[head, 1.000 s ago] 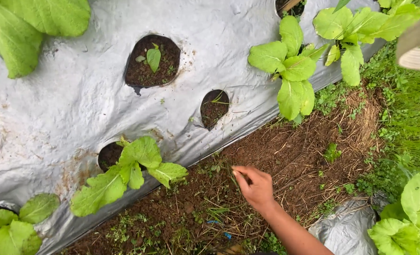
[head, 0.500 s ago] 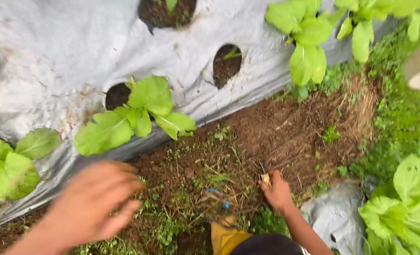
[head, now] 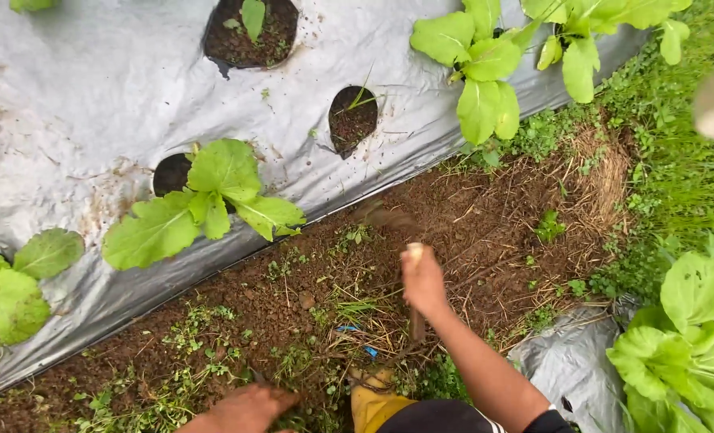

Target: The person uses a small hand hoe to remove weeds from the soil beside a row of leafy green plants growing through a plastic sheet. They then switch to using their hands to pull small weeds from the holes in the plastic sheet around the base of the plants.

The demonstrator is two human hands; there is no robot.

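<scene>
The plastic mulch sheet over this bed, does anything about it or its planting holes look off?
Yes. In the silver mulch sheet, one planting hole holds only bare soil and a thin grass blade, while its neighbours carry leafy green plants. Small blue scraps lie in the soil path near the right hand. The left hand rests among weeds.

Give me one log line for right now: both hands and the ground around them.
left hand: on weedy soil, open | right hand: closed on a pale-tipped tool, blurred | furrow: bare soil, dry straw | mulch sheet: leafy seedlings in holes
</scene>
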